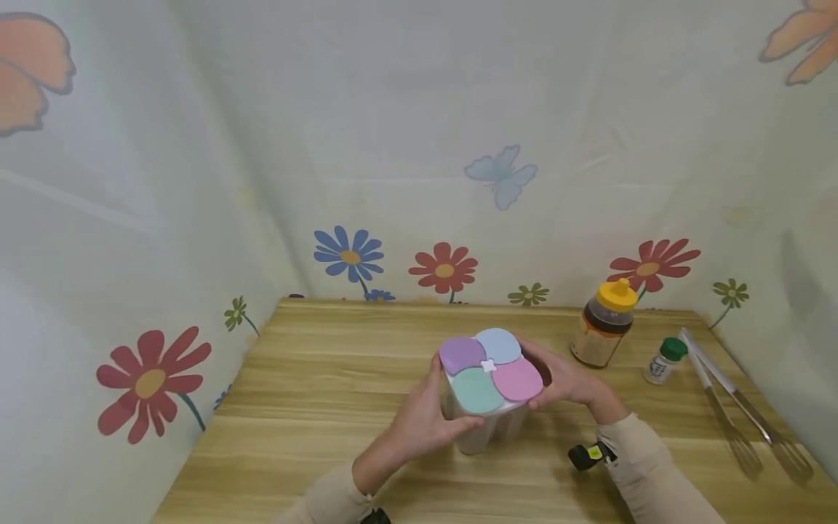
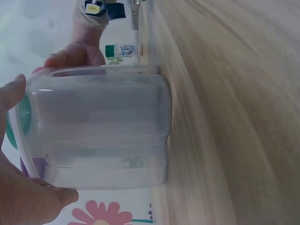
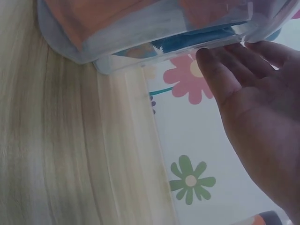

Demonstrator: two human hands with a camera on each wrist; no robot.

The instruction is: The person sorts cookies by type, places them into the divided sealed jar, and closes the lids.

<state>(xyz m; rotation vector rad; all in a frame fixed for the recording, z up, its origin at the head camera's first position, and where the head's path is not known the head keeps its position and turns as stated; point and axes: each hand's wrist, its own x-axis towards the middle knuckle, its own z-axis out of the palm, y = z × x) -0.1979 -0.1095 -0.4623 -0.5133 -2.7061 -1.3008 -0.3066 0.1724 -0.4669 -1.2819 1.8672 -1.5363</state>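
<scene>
A clear plastic storage container [image 1: 476,439] has a lid [image 1: 488,365] with purple, blue, pink and green flaps. My left hand [image 1: 425,415] grips its upper left side, thumb across the near face just under the lid. On the other side my right hand [image 1: 568,377] holds the upper right, thumb at the near corner and fingers behind. The near compartments [image 2: 103,112] look empty in the left wrist view. Orange packaging [image 3: 108,18] and a blue packet [image 3: 192,40] show through the wall in the right wrist view. Whether the base touches the table is unclear.
Right of the container stand a yellow-capped squeeze bottle [image 1: 604,327] and a small green-capped shaker jar [image 1: 664,362]. Metal tongs [image 1: 733,389] lie along the right edge of the wooden table [image 1: 327,378]. A flower-printed curtain [image 1: 393,145] hangs behind and beside the table.
</scene>
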